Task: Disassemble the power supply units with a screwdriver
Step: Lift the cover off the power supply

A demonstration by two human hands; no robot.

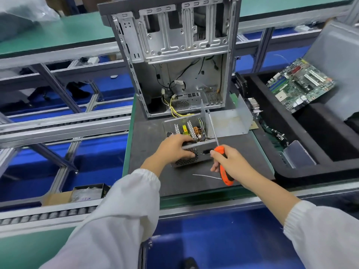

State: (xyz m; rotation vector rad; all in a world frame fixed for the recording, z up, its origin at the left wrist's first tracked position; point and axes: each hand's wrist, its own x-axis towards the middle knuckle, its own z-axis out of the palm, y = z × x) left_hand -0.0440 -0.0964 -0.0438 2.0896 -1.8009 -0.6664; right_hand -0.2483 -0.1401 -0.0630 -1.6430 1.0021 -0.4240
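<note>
although the computer case [174, 55] at the back of the counter [147, 133] stands open on its side, it is not stripped bare: loose cables hang inside it and what looks like a second metal unit with a perforated grille [184, 102] sits at its bottom, yellow wires trailing out toward the front. to the right, a black tray [291, 171] already holds a green motherboard [300, 85], so i judge the earlier tear-down of the case largely done. just in front of the case lies the power supply unit [191, 140] now being worked on, flat on the dark mat. its cover [231, 121], a bent sheet of bare metal, lies off and just beside it on the right, leaving the heat sinks, coil and circuit board [191, 130] exposed. so the lid stage looks finished; what seems left is freeing the board from its housing, and then, if that grille is indeed another supply, the one inside the case. the left hand [174, 148] grips the near wall of the housing, fingers curled over its edge and vent holes. the right hand [231, 162] is wrapped round the orange-and-black handle of a screwdriver [222, 164], whose long shaft reaches over the open unit; its tip is too small to place on any screw. a thin white wire [206, 176] lies on the mat near the right hand.
</note>
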